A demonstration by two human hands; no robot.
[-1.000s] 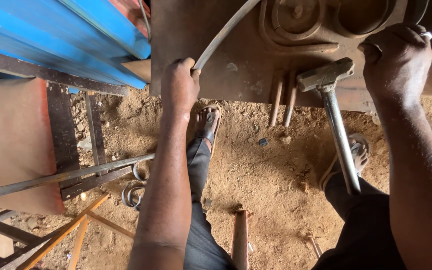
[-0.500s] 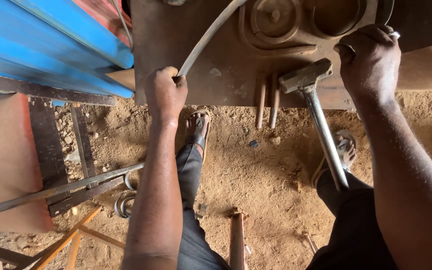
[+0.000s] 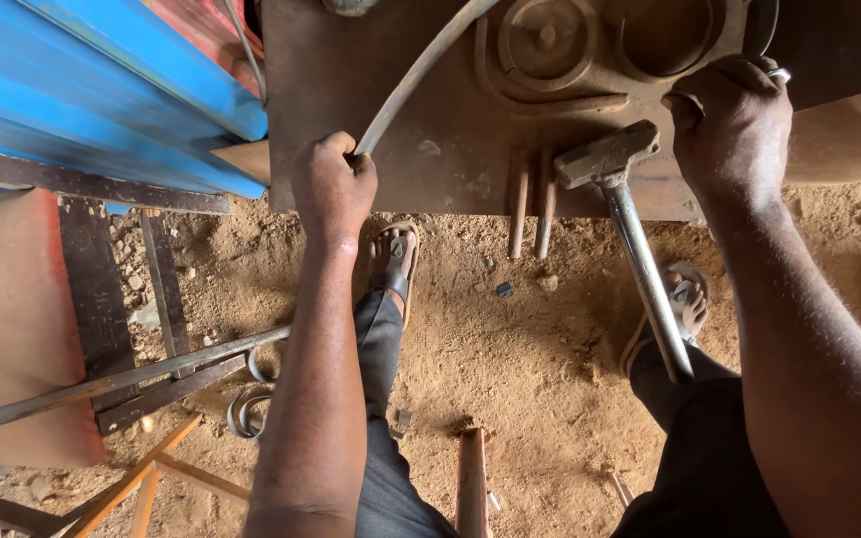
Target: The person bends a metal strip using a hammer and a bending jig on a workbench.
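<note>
Fingers of my left hand (image 3: 333, 187) are wrapping tight around the curved steel bar (image 3: 421, 72), which is arcing up across the rusty bending plate (image 3: 430, 149). My right hand (image 3: 734, 130) is clenching on the plate's jig, beside the hammer (image 3: 622, 214) leaning off its edge.

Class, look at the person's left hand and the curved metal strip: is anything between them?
Nothing visible. The left hand is closed directly around the curved metal strip at the steel table edge.
</note>
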